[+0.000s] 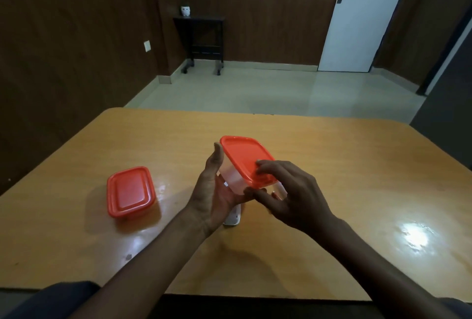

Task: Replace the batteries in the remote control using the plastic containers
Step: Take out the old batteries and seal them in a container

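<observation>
1. Midway over the wooden worktop (332,165), a clear plastic container (235,180) with an orange lid (245,157) is held up off the surface, tilted so the lid faces the camera and leans to the left.
2. The left hand (217,188) cradles the container from its left side and underneath; its grip is wide, palm turned towards the clear wall, thumb pointing up beside the lid's far left corner and the fingers hidden below the base.
3. The right hand (288,191) is at the near right corner of the lid: fingertips rest on top of the orange surface, and the thumb sits under the lid's edge against the clear wall, so its grip pinches that corner narrowly.
4. What lies inside the held container cannot be told through the hazy wall.
5. A white remote control (233,217) lies on the worktop just below the two hands, mostly hidden by the left palm; only its near end shows.
6. A second container with an orange lid (130,191) sits flat on the worktop, well apart to the left, its lid on.
7. Beyond the worktop stand a white door (362,19) and a small dark side table (201,37) against brown walls.
</observation>
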A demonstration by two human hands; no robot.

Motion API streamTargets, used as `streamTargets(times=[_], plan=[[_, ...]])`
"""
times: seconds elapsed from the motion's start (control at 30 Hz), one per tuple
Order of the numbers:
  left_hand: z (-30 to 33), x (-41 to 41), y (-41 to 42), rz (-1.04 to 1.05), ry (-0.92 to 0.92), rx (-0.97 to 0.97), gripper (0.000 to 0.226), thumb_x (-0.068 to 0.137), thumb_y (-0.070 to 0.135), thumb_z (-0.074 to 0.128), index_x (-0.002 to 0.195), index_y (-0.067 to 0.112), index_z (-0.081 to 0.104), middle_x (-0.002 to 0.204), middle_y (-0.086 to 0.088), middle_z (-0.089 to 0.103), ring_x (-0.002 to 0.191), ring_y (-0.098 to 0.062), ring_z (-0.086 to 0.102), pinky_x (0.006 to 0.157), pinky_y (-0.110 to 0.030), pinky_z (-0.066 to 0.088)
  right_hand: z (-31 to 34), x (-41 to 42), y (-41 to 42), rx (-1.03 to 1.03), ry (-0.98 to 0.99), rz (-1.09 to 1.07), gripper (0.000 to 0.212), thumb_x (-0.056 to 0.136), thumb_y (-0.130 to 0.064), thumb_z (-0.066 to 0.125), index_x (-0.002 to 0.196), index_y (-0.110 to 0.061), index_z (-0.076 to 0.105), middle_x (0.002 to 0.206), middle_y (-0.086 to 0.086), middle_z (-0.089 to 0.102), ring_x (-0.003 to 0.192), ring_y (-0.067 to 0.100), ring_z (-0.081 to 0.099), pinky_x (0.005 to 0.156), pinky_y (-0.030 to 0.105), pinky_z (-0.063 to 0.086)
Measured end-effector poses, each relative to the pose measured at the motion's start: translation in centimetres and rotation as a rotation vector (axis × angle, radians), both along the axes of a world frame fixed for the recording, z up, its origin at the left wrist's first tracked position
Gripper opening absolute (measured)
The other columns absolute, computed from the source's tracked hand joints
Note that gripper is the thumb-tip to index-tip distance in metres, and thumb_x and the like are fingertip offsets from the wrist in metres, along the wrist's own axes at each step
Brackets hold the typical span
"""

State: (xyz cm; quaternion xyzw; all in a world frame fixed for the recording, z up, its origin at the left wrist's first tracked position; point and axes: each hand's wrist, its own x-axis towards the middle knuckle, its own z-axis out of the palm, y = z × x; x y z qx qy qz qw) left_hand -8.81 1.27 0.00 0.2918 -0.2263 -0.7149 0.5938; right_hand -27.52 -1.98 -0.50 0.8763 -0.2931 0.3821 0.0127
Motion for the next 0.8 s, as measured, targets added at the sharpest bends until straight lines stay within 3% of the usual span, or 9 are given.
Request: streamTargets(times=[0.1,0.17,0.27,0.4,0.57,0.67,0.8], plan=[[-0.3,-0.3,-0.1,-0.007,0.047,-0.035,0.096,0.075,0.083,0.053,0.149,0.022,0.04,0.141,-0.025,0.055,0.127,-0.047,0.055,0.103,-0.071,0.04,0.4,0.2,0.6,-0.106,0.035,-0.018,0.044,0.095,-0.047,0.06,0.112,-0.007,0.069,0.126,0.01,0.07,0.117,0.026,0.067,0.086,0.041,0.061],[-0.2,-0.4,0.2,0.007,0.096,-0.012,0.095,0.078,0.085,0.044,0.148,0.021,0.042,0.141,-0.024,0.056,0.125,-0.045,0.057,0.095,-0.063,0.05,0.6,0.2,1.0,-0.159,0.07,0.005,0.04,0.1,-0.044,0.056,0.109,-0.008,0.071,0.127,0.011,0.07,0.12,0.026,0.066,0.09,0.042,0.06],[0.1,-0.2,0.6,0.002,0.196,0.109,0.098,0.078,0.085,0.047,0.143,0.013,0.049,0.135,-0.025,0.06,0.117,-0.044,0.063,0.08,-0.051,0.058,0.4,0.9,1.6,-0.267,0.111,0.033,0.037,0.104,-0.036,0.053,0.095,-0.007,0.074,0.119,0.011,0.073,0.117,0.026,0.067,0.097,0.041,0.056],[0.4,0.1,0.8,0.044,0.155,0.136,0.079,0.089,0.07,0.047,0.139,0.009,0.054,0.13,-0.025,0.064,0.118,-0.044,0.063,0.098,-0.056,0.051,0.2,1.9,2.5,-0.29,0.114,-0.04,0.051,0.091,-0.057,0.064,0.095,-0.007,0.073,0.117,0.011,0.071,0.117,0.027,0.065,0.094,0.038,0.054],[1.2,0.2,1.1,-0.014,0.167,0.158,0.078,0.088,0.064,0.042,0.138,0.005,0.054,0.131,-0.029,0.062,0.109,-0.046,0.064,0.083,-0.052,0.058,-0.2,2.0,2.3,-0.422,0.066,-0.011,0.027,0.095,-0.036,0.069,0.105,-0.011,0.064,0.115,0.017,0.072,0.113,0.035,0.067,0.087,0.046,0.057],[1.5,0.5,1.1,-0.069,0.142,0.154,0.088,0.086,0.077,0.041,0.136,0.005,0.055,0.13,-0.027,0.063,0.111,-0.045,0.064,0.083,-0.053,0.058,-0.6,1.9,2.1,-0.448,0.051,0.014,0.028,0.096,-0.035,0.068,0.108,-0.012,0.057,0.115,0.018,0.073,0.112,0.035,0.068,0.084,0.047,0.059],[1.5,0.3,1.3,-0.071,0.197,0.203,0.077,0.089,0.061,0.045,0.139,0.003,0.052,0.132,-0.028,0.061,0.108,-0.044,0.063,0.071,-0.052,0.06,-1.2,2.0,2.0,-0.465,0.041,0.041,0.026,0.092,-0.025,0.074,0.104,-0.003,0.064,0.113,0.019,0.073,0.112,0.035,0.069,0.086,0.048,0.058]])
